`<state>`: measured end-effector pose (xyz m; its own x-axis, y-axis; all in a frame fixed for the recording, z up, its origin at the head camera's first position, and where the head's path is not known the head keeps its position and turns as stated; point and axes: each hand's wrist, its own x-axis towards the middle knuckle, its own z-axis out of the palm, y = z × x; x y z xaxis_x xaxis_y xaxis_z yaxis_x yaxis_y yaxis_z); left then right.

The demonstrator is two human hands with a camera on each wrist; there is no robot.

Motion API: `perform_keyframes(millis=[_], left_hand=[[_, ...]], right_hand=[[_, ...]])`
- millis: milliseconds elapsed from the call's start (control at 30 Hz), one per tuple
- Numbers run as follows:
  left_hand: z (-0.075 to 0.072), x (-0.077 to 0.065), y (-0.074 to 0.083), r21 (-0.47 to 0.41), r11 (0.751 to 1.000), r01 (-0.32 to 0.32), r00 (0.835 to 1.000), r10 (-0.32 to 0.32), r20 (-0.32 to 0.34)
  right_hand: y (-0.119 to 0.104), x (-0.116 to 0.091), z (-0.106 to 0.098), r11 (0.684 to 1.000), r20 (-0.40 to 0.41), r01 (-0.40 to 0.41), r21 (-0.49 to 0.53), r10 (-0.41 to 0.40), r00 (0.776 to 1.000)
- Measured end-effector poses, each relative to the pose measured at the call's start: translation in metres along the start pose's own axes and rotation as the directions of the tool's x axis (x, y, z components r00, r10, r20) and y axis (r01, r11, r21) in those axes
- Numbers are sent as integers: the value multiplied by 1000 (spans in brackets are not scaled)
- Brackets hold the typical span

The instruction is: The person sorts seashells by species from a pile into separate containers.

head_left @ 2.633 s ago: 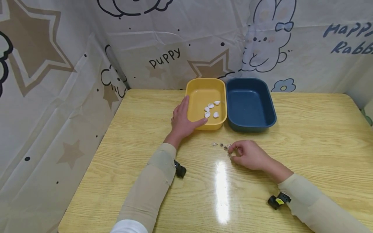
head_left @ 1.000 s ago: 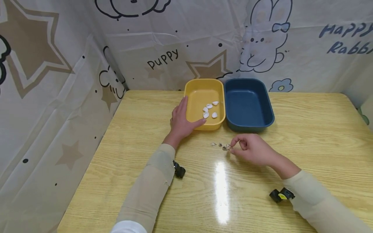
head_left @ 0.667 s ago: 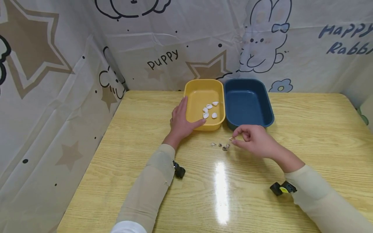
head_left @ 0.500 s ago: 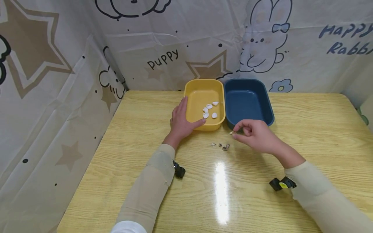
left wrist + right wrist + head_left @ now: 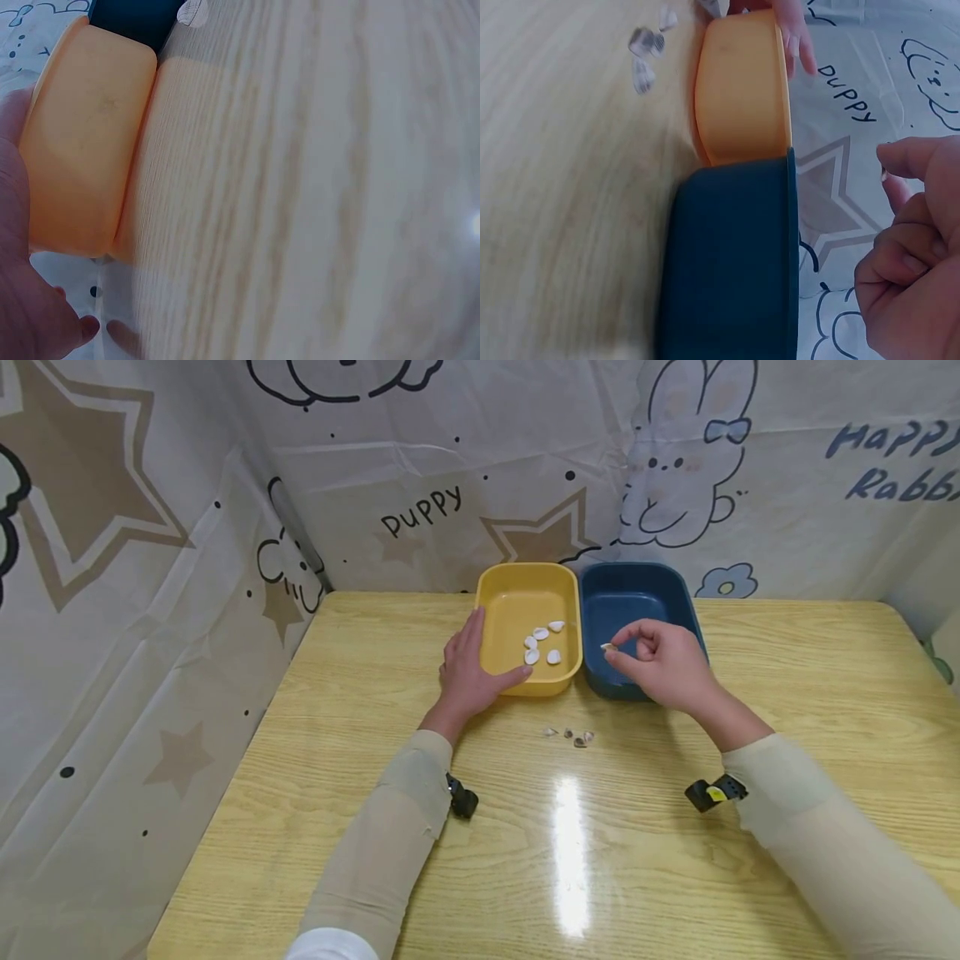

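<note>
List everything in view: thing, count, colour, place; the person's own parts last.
table: 1, light wood, centre of view
yellow bin: 1, yellow, back of table
blue bin: 1, dark blue, beside yellow bin
white shells: 5, white, in yellow bin
small shells: 4, brownish, pale, in front of bins
pinched shell: 1, pale, above blue bin
printed cloth: 1 or more, off-white, behind table
wrist cameras: 2, black, one at each wrist
sleeves: 2, beige, left partly white
left hand: 1, bare, at yellow bin's rim
right hand: 1, bare, pinching that shell
</note>
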<state>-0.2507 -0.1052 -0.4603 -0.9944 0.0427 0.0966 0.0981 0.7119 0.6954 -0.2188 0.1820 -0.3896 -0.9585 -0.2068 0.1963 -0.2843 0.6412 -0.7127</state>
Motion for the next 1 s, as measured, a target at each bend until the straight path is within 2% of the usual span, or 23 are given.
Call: perform_keyframes(millis=[133, 367, 533, 667, 867, 1000], left_hand=[[1, 1, -2, 1, 1000, 0, 1000, 0, 1], [0, 0, -2, -6, 1000, 0, 1000, 0, -3], [1, 0, -2, -10, 1000, 1, 1000, -1, 0], [1, 1, -2, -1, 1000, 3, 1000, -3, 0], [0, 1, -1, 7, 1000, 6, 1000, -6, 1], [0, 1, -1, -1, 1000, 10, 1000, -10, 4]], right_hand=[[2, 12, 2, 1000, -56, -15, 2, 15, 998], [10, 33, 10, 995, -158, -95, 5, 95, 983], [19, 48, 18, 993, -197, -115, 11, 115, 974], [25, 57, 24, 993, -213, -116, 10, 116, 970], [32, 70, 32, 982, -193, -190, 3, 187, 963], [36, 76, 36, 977, -177, -212, 4, 210, 962]])
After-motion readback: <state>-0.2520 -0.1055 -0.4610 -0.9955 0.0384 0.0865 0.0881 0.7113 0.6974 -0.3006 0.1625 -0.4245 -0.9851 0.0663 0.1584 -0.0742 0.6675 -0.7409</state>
